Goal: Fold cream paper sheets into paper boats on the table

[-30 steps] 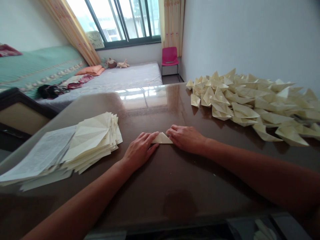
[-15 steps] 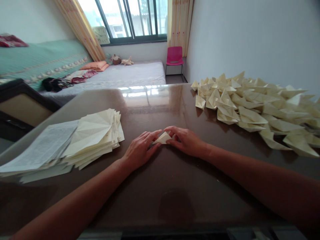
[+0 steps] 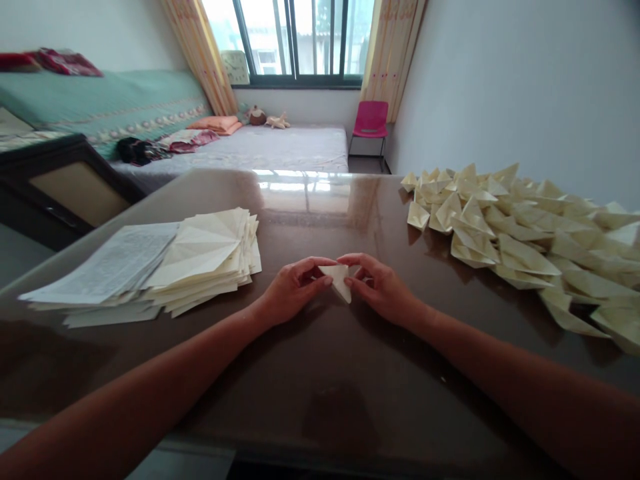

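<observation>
A small cream piece of folded paper (image 3: pixel 339 280), triangular with a point facing down toward me, is held between both hands over the middle of the table. My left hand (image 3: pixel 295 287) pinches its left side between thumb and fingers. On the other side, my right hand (image 3: pixel 383 287) grips the right edge with thumb and fingertips. The paper's inner folds are too small to make out. To the left lies a stack of creased cream paper sheets (image 3: pixel 200 250). At the right spreads a large heap of folded paper boats (image 3: pixel 520 233).
Printed sheets (image 3: pixel 107 263) overlap the stack's left side on the glossy brown table (image 3: pixel 300 373). Beyond the table's far edge are a bed (image 3: pixel 295 148) and a pink chair (image 3: pixel 371 120). A dark cabinet (image 3: pixel 70 187) stands at the left, and a wall borders the right.
The folded paper has turned from pointing away to pointing toward me, and looks lifted a little. Both hands have closed in around it. My view has shifted left.
</observation>
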`<action>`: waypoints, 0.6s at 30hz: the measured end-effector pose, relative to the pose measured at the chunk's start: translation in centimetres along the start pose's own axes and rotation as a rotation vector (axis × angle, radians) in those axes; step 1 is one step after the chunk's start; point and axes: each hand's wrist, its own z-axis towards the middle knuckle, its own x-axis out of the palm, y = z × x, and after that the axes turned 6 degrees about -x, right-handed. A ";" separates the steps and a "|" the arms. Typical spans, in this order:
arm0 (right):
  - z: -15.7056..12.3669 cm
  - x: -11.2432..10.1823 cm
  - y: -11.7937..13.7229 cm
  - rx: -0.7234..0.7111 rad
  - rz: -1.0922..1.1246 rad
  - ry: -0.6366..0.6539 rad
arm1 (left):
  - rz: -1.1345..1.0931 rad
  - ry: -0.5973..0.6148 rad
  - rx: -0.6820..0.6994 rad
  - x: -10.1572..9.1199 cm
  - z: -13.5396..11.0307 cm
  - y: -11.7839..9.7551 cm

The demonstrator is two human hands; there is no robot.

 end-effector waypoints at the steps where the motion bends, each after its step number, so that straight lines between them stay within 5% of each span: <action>1: 0.0 0.1 0.2 -0.042 -0.070 -0.017 | 0.014 -0.010 0.003 0.0 0.0 0.1; 6: -0.3 0.4 1.1 -0.106 -0.197 0.090 | 0.002 -0.009 0.022 0.3 0.0 0.4; 18: 0.1 -0.2 1.0 -0.189 -0.097 0.280 | -0.071 0.123 0.036 0.6 -0.4 -0.3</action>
